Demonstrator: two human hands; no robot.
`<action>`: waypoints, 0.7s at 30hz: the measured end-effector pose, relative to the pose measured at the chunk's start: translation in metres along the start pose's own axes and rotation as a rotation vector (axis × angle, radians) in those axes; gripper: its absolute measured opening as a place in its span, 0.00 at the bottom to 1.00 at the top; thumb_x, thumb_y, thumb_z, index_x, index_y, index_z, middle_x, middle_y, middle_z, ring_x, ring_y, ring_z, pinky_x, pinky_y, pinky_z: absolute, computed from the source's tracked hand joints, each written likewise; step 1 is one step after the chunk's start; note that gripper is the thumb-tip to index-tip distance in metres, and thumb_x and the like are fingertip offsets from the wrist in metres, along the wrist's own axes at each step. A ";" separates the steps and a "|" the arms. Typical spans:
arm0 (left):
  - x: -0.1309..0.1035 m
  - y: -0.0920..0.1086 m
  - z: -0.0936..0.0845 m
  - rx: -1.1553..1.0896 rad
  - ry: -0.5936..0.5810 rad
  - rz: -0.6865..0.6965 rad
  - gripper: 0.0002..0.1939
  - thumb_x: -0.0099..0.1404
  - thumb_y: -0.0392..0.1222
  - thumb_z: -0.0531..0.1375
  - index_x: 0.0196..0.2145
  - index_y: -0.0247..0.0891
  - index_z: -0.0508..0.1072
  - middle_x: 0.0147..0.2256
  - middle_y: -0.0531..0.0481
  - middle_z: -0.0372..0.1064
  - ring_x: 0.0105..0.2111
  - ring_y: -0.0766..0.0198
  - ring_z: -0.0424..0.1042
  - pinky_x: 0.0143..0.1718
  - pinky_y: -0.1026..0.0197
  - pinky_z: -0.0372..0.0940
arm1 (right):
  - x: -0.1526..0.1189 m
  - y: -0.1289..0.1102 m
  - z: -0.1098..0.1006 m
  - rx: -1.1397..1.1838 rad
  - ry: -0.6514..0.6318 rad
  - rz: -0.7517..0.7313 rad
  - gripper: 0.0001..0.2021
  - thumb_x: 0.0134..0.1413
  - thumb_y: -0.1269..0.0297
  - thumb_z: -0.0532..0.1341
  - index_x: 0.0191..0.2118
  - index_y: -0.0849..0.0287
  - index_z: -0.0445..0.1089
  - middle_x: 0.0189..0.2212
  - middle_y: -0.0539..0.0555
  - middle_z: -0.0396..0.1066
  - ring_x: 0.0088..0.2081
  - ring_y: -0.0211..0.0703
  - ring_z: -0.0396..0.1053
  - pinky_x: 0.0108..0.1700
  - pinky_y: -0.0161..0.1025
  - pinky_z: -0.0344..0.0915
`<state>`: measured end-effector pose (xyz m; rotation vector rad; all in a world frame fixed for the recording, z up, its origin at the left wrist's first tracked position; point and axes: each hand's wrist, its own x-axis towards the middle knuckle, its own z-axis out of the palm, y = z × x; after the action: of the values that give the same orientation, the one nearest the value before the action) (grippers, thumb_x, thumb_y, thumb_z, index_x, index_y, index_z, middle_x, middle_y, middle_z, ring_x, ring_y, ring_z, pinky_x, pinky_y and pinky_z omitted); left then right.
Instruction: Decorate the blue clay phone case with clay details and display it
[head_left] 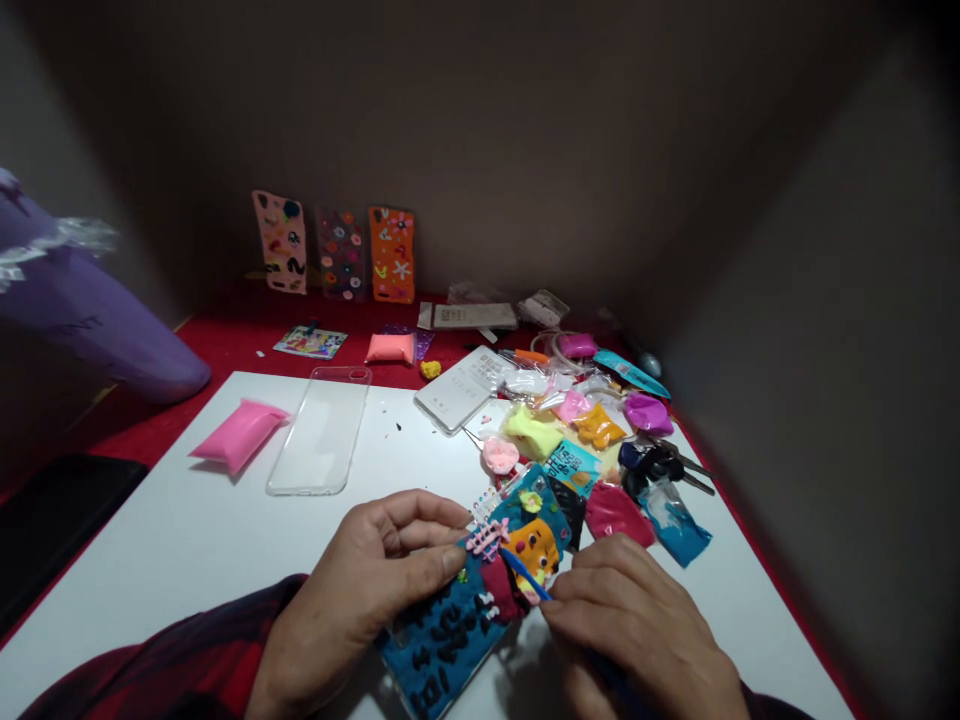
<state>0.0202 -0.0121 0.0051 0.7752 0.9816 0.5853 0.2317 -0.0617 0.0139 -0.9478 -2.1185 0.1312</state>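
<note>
A phone case (427, 655) covered in teal clay is held tilted above the white board. It bears an orange face, a pink fishbone-like shape, a dark red patch and black lettering. My left hand (375, 575) grips its left edge, thumb on top and fingers behind. In my right hand (637, 620) is a slim blue modelling tool (527, 575), pinched between the fingers. The tool's tip meets the clay beside the pink shape and the orange face. Part of the case's lower right side is hidden by my right hand.
A clear phone case (321, 430) and a pink clay packet (240, 436) lie on the white board (187, 540). Several colourful clay packets (598, 427) and keys (675, 462) crowd the right side. Decorated cases (392, 255) lean on the back wall. A purple object (97, 300) juts in at left.
</note>
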 end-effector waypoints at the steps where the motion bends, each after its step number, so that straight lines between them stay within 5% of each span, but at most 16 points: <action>1: 0.000 0.000 0.000 -0.001 -0.001 0.000 0.16 0.51 0.43 0.69 0.37 0.33 0.74 0.32 0.46 0.76 0.30 0.65 0.73 0.32 0.67 0.66 | 0.000 0.000 0.000 0.007 0.007 -0.001 0.12 0.42 0.81 0.59 0.34 0.62 0.70 0.26 0.53 0.74 0.28 0.38 0.71 0.32 0.37 0.71; 21: 0.000 -0.001 0.000 -0.022 0.038 0.004 0.16 0.51 0.42 0.69 0.37 0.33 0.73 0.31 0.46 0.76 0.29 0.65 0.73 0.31 0.66 0.66 | -0.001 -0.001 -0.002 -0.032 0.050 0.001 0.10 0.42 0.81 0.60 0.32 0.61 0.69 0.24 0.53 0.74 0.27 0.36 0.71 0.33 0.36 0.71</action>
<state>0.0201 -0.0129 0.0047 0.7493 1.0076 0.6153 0.2325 -0.0634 0.0152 -0.9612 -2.0797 0.0731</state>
